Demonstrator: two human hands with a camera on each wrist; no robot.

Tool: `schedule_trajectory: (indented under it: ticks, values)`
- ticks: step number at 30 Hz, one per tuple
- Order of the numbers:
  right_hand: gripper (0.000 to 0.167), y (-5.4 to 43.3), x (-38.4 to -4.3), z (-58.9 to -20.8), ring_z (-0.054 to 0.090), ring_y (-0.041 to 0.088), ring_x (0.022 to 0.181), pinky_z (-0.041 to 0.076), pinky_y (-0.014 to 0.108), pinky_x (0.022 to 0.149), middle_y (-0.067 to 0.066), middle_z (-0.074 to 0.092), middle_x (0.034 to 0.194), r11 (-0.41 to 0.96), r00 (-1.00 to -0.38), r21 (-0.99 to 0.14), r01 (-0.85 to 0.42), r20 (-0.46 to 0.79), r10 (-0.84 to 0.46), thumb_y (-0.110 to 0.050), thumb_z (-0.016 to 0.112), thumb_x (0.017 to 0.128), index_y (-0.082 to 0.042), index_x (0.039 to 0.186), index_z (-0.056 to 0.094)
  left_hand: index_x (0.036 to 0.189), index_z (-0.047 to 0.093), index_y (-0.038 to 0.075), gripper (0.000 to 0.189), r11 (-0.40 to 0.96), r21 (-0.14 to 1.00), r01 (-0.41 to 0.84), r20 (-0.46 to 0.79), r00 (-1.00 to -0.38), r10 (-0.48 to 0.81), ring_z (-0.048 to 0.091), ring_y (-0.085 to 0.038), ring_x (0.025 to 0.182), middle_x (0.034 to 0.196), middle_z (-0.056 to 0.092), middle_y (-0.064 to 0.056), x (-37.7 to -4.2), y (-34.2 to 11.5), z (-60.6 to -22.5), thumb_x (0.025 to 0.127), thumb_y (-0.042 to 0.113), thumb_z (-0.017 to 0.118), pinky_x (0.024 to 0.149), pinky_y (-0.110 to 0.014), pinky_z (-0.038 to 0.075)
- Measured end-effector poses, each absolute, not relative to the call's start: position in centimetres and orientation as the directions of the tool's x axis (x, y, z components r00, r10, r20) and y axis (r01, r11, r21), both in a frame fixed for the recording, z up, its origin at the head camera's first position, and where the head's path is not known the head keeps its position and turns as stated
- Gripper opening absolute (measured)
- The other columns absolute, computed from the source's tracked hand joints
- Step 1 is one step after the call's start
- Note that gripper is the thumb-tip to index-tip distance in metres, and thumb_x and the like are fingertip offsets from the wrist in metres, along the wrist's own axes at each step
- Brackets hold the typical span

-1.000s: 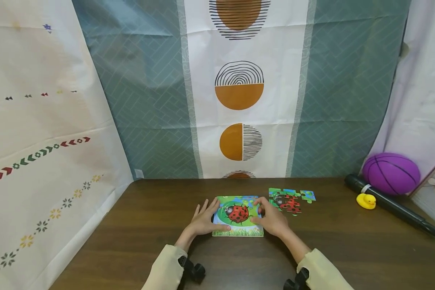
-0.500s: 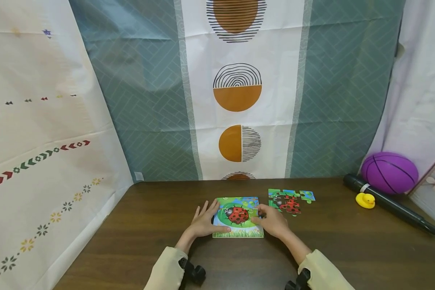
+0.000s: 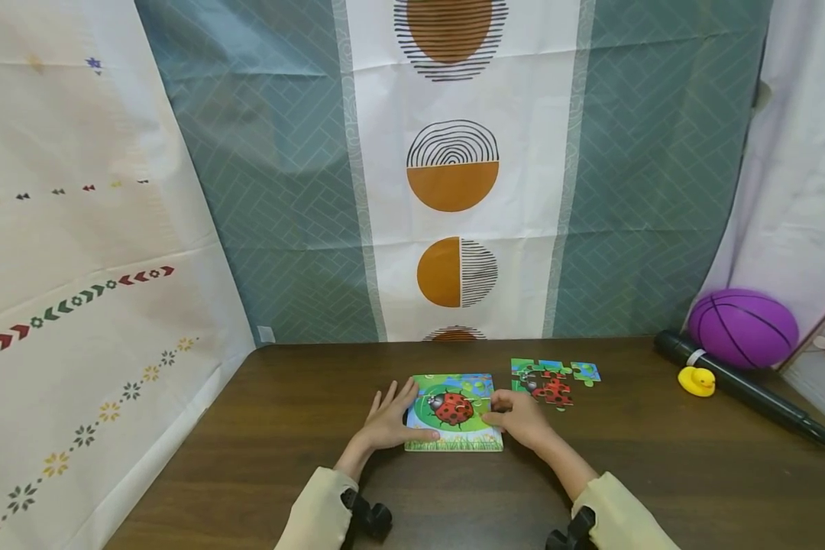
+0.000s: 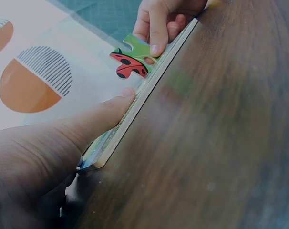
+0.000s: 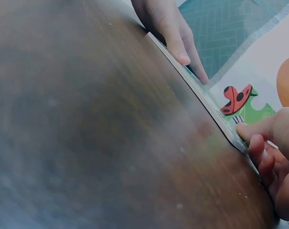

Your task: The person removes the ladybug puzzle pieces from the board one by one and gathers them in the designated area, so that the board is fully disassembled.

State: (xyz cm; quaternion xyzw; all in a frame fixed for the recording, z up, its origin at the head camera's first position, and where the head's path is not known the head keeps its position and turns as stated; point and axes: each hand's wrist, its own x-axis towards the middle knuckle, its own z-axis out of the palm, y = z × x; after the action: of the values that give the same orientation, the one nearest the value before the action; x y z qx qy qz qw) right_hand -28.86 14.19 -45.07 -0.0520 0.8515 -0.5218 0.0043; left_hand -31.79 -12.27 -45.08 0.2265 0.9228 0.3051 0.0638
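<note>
Right hand point(image 3: 522, 420) has a narrow grip, pinching a red-and-green ladybug jigsaw piece point(image 4: 130, 63) tipped up over the right side of a flat square ladybug-print puzzle board point(image 3: 454, 441). Left hand point(image 3: 387, 425) is pretty wide, thumb on the board's left. Lots of brown wooden surface point(image 3: 464, 500) past the near edge; 1 cluster of colourful pieces point(image 3: 553, 391) sits off the far right corner.

Hands: one left hand point(image 3: 386, 426), one right hand point(image 3: 525, 420). One puzzle board point(image 3: 454, 444). One pinched piece point(image 4: 129, 66); other pieces point(image 3: 553, 391) several, count unclear. One ball point(image 3: 742, 328), one duck point(image 3: 697, 381), one tube point(image 3: 763, 401), one table point(image 3: 247, 473).
</note>
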Motion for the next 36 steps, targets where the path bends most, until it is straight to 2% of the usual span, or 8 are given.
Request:
schedule_trajectory:
  ticks: [4, 9, 15, 22, 28, 34, 36]
  values:
    - [0.017, 14.6, -29.0, -44.9, 0.051, 0.015, 0.060, 0.041, 0.030, 0.061, 0.007, 0.065, 0.081, 0.426, -0.988, -0.899, -0.104, 0.043, -0.150, -0.011, 0.073, 0.086, 0.000, 0.094, 0.063, 0.155, 0.023, 0.005, 0.111, 0.711, 0.592, 0.379, 0.017, -0.888, 0.460, 0.004, -0.043, 0.152, 0.165, 0.014, -0.014, -31.8, -12.2, -45.0, 0.075, 0.066, 0.070, 0.119, -0.066, -0.002]
    - [0.018, 15.0, -29.2, -44.6, 0.050, 0.014, 0.057, 0.035, 0.028, 0.055, 0.001, 0.062, 0.071, 0.419, -0.978, -0.899, -0.124, 0.041, -0.202, -0.017, 0.071, 0.088, -0.002, 0.090, 0.061, 0.155, 0.023, 0.006, 0.111, 0.709, 0.597, 0.375, 0.013, -0.888, 0.459, 0.003, -0.043, 0.152, 0.165, 0.014, -0.013, -31.9, -12.2, -44.8, 0.075, 0.066, 0.071, 0.119, -0.065, -0.002]
    - [0.020, 15.0, -29.4, -44.1, 0.052, 0.013, 0.055, 0.030, 0.024, 0.049, -0.004, 0.050, 0.060, 0.431, -0.971, -0.891, -0.141, 0.039, -0.236, -0.021, 0.067, 0.093, -0.005, 0.087, 0.056, 0.155, 0.023, 0.006, 0.110, 0.704, 0.602, 0.378, 0.016, -0.887, 0.462, 0.002, -0.043, 0.152, 0.165, 0.013, -0.013, -31.9, -12.2, -44.5, 0.076, 0.065, 0.071, 0.119, -0.065, -0.003]
    - [0.019, 14.9, -29.5, -44.0, 0.053, 0.013, 0.058, 0.031, 0.025, 0.050, -0.003, 0.054, 0.062, 0.419, -0.971, -0.899, -0.130, 0.030, -0.236, -0.020, 0.066, 0.093, -0.004, 0.088, 0.056, 0.155, 0.023, 0.004, 0.110, 0.704, 0.597, 0.386, 0.020, -0.884, 0.467, 0.004, -0.045, 0.151, 0.165, 0.014, -0.014, -31.9, -12.2, -44.3, 0.077, 0.063, 0.072, 0.119, -0.066, -0.001]
    - [0.019, 14.9, -29.5, -44.4, 0.055, 0.013, 0.059, 0.039, 0.026, 0.052, -0.001, 0.064, 0.070, 0.369, -0.983, -0.922, -0.112, 0.047, -0.180, -0.020, 0.068, 0.092, -0.003, 0.092, 0.059, 0.155, 0.023, 0.006, 0.111, 0.710, 0.597, 0.374, 0.008, -0.887, 0.461, 0.003, -0.044, 0.152, 0.165, 0.014, -0.013, -31.8, -12.3, -44.6, 0.076, 0.066, 0.071, 0.119, -0.065, -0.002]
    - [0.025, 15.9, -29.2, -44.5, 0.054, 0.013, 0.061, 0.047, 0.027, 0.057, 0.003, 0.062, 0.069, 0.315, -0.986, -0.941, -0.125, 0.082, -0.147, -0.023, 0.069, 0.092, -0.001, 0.097, 0.059, 0.155, 0.023, 0.006, 0.111, 0.704, 0.610, 0.363, 0.002, -0.890, 0.456, 0.002, -0.043, 0.152, 0.165, 0.013, -0.013, -31.7, -12.3, -44.8, 0.075, 0.065, 0.072, 0.119, -0.066, -0.003]
    - [0.026, 16.7, -29.1, -44.4, 0.054, 0.013, 0.062, 0.048, 0.026, 0.059, 0.005, 0.066, 0.073, 0.303, -0.988, -0.944, -0.128, 0.096, -0.117, -0.024, 0.069, 0.092, 0.000, 0.098, 0.059, 0.155, 0.022, 0.006, 0.111, 0.703, 0.613, 0.361, 0.004, -0.891, 0.455, 0.002, -0.043, 0.152, 0.165, 0.013, -0.013, -31.7, -12.3, -44.7, 0.076, 0.064, 0.072, 0.119, -0.065, -0.004]
